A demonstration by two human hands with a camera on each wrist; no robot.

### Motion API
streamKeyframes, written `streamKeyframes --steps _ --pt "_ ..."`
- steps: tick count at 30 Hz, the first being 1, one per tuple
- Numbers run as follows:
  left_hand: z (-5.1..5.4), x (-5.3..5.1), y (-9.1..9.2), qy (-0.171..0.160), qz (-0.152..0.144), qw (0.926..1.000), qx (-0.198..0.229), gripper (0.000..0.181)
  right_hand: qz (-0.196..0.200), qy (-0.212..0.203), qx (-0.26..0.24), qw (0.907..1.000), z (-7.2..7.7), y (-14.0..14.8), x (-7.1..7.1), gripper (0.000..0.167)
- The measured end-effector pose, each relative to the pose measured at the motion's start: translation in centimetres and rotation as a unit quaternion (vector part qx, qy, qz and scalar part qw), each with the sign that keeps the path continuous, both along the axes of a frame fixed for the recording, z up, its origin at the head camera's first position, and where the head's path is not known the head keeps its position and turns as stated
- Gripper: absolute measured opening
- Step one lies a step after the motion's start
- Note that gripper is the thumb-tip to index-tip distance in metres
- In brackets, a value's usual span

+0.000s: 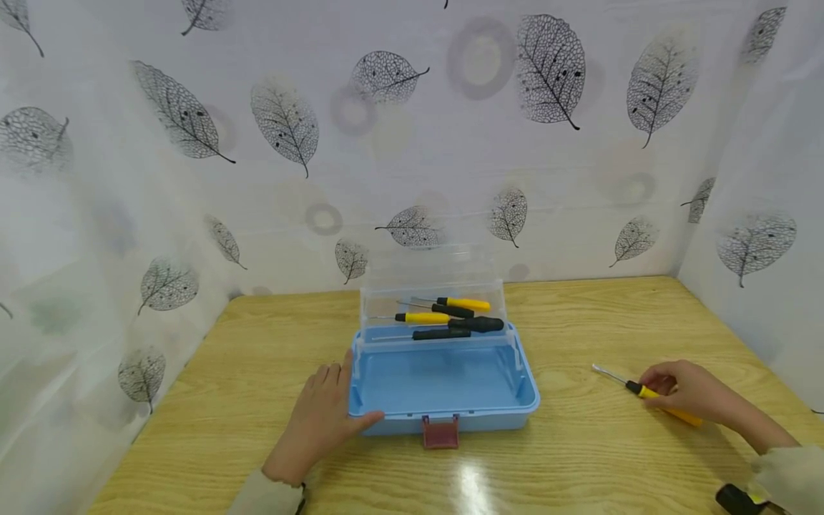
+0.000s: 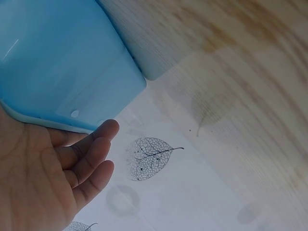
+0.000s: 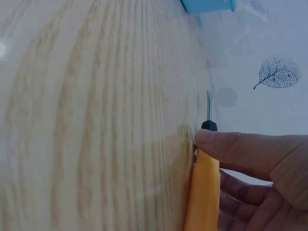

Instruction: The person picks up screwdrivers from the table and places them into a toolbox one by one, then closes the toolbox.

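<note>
A light blue toolbox (image 1: pixel 444 421) stands on the table, its clear lid tilted up at the back. My left hand (image 1: pixel 327 411) rests against its front left corner, thumb along the front and loose fingers along the side; the left wrist view shows them beside the blue wall (image 2: pixel 72 62). To the right, my right hand (image 1: pixel 689 390) pinches a yellow-handled screwdriver (image 1: pixel 681 413) between thumb and fingers. Its flat tip points towards the box, and the handle (image 3: pixel 204 192) lies close to the tabletop. Several yellow and black screwdrivers (image 1: pixel 476 325) lie in the clear tray (image 1: pixel 368 304) behind the blue compartment.
Another black-handled tool (image 1: pixel 737 499) lies at the lower right, partly hidden by the right sleeve. A mauve latch (image 1: pixel 440 433) hangs at the box's front. White leaf-print sheeting (image 1: pixel 425 157) encloses the wood-grain table (image 1: pixel 257 372) at the back and sides.
</note>
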State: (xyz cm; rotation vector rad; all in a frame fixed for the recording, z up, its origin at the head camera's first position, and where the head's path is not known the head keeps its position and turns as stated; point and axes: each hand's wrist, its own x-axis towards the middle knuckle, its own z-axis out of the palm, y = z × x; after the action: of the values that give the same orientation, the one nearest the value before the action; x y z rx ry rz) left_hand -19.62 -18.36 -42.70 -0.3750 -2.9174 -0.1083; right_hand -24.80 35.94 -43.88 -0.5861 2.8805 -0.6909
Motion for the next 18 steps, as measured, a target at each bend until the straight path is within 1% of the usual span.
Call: streamKeyframes --steps 3,9,18 --pt "0.1 0.0 0.0 0.004 -0.002 1.0 0.001 0.108 -0.009 -0.01 0.006 0.9999 0.0 0.2 0.0 0.031" --pt "0.1 -0.6 -0.4 0.016 -0.011 0.9998 -0.005 0.107 -0.031 -0.016 0.018 0.9992 0.0 0.5 0.1 0.032" --pt "0.1 -1.4 -0.9 0.015 -0.017 0.9997 -0.004 0.108 -0.05 -0.019 0.016 0.9984 -0.1 0.4 0.1 0.029"
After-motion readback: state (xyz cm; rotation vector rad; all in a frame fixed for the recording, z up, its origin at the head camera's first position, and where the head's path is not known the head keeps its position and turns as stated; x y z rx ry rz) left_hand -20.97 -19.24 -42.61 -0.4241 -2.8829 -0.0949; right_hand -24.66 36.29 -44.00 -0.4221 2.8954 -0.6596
